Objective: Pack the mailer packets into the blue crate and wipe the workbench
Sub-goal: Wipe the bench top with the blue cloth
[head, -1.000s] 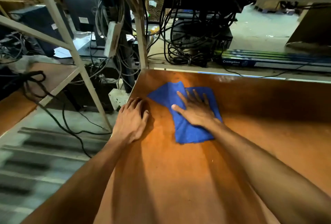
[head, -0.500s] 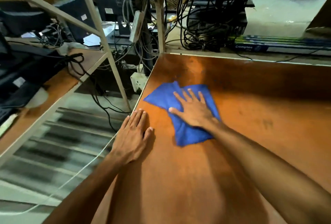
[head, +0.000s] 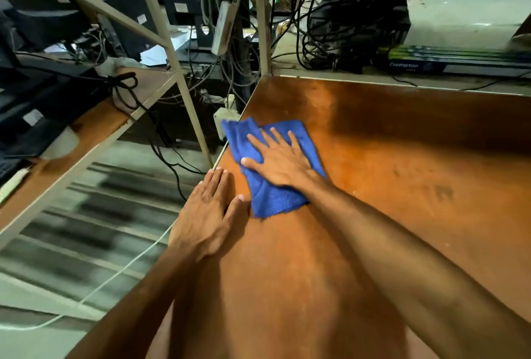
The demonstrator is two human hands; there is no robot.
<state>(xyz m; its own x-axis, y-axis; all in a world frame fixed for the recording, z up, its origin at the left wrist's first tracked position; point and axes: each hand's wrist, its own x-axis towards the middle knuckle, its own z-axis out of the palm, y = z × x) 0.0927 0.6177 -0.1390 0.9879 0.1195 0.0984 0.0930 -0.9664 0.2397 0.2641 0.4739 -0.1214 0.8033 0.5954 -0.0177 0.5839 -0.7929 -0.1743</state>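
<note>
A blue cloth (head: 270,200) lies on the orange-brown workbench (head: 402,186) near its left edge, with one corner reaching past the edge. My right hand (head: 280,162) presses flat on the cloth, fingers spread, and covers its middle. My left hand (head: 207,212) rests palm down on the bare bench at the left edge, just left of the cloth, with nothing in it. No mailer packets and no blue crate are in view.
A metal rack post (head: 263,28) stands at the bench's far left corner amid tangled cables (head: 330,31). A Crompton box (head: 459,61) lies behind the far edge. A lower shelf (head: 86,134) with dark equipment sits to the left across a floor gap.
My right hand has slid the cloth leftward to the bench's left edge. My left hand has uncurled to lie flat and shifted nearer along the edge.
</note>
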